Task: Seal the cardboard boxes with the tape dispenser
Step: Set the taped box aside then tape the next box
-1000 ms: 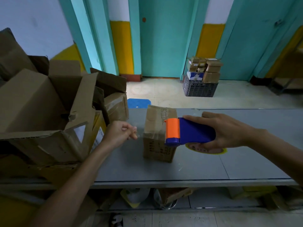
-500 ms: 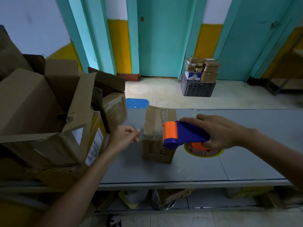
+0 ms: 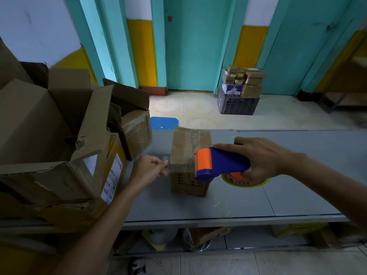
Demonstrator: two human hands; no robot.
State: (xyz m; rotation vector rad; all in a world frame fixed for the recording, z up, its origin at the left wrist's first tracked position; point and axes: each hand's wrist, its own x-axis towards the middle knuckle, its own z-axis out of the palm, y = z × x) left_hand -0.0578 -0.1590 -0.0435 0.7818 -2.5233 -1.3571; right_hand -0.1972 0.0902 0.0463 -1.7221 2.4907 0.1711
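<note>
A small upright cardboard box (image 3: 187,149) stands on the grey table (image 3: 218,203). My right hand (image 3: 260,156) grips the blue and orange tape dispenser (image 3: 220,163), whose orange head sits at the box's right front edge. A strip of clear tape (image 3: 181,168) stretches from the dispenser across the box's front. My left hand (image 3: 149,169) pinches the free end of that tape just left of the box. The yellow-rimmed tape roll (image 3: 245,181) shows below my right hand.
A heap of large open cardboard boxes (image 3: 55,147) fills the table's left side. A dark crate (image 3: 237,105) piled with small parcels stands on the floor by the teal door. A blue stool (image 3: 163,123) sits behind the table. Clutter lies under the table.
My left hand has moved right, closer to the box, with the tape end. The dispenser has shifted slightly left and down against the box's right front edge.
</note>
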